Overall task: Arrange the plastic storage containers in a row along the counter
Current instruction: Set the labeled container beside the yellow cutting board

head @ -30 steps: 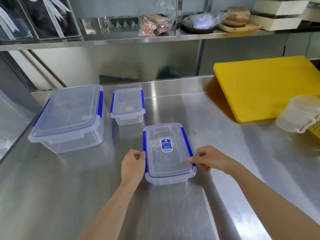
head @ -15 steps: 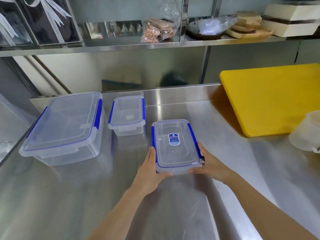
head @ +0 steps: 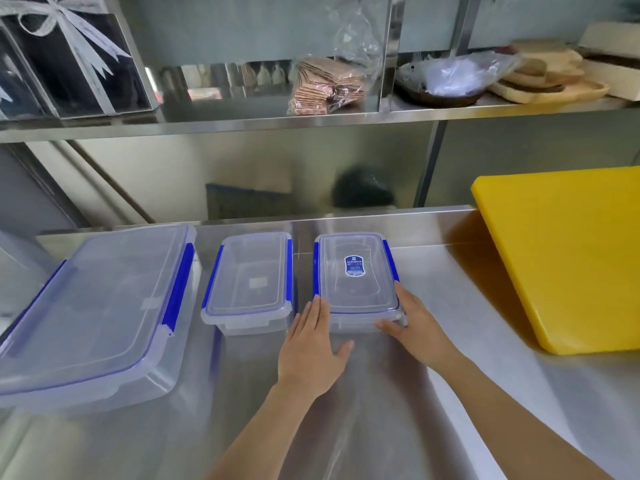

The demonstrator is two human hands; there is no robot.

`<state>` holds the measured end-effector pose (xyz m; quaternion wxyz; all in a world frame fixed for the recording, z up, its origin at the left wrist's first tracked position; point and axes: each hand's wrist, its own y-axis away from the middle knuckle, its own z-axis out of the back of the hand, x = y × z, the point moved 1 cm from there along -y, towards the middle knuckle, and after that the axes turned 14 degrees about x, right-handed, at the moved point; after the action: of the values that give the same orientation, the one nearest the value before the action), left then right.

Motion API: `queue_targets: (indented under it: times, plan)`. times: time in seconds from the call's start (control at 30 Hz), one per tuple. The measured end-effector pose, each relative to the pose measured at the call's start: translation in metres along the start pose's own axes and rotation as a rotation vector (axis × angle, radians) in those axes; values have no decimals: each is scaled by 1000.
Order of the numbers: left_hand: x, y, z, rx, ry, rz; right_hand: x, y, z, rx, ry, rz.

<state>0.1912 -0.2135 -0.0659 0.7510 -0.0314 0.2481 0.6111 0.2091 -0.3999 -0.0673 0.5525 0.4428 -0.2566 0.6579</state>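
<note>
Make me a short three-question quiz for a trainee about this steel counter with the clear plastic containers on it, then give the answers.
1. True or false: the clear rectangular plastic container with the blue label on its lid stands at the right end of the row.
2. Multiple choice: what lies to the right of the containers? A) a red tray B) a thick yellow plastic cutting board C) a metal pot.
3. Fill in: the left hand and the right hand are at the labelled container's ____ end, near or far?

Key
1. True; the small clear blue-clipped container and the large clear blue-clipped container sit to its left.
2. B
3. near
</note>
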Motion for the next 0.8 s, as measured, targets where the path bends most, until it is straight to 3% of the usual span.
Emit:
queue_targets:
  times: [0.17, 0.33, 0.53, 0.63, 0.8]
  plan:
    - [4, -31, -6, 85, 143, 0, -7, -24, 13, 102, -5, 30]
    - [-1, -40, 3, -84, 948, 98, -8, -29, 16, 56, -155, 54]
    - [-22, -47, -4, -100, 942, 90, -11, -23, 23, -18, -172, 9]
    - [-45, -53, -16, -83, 922, 65, -21, -12, 41, -128, -189, -11]
    - [-92, -76, -36, -27, 898, 63, -41, 4, 85, -156, -210, -48]
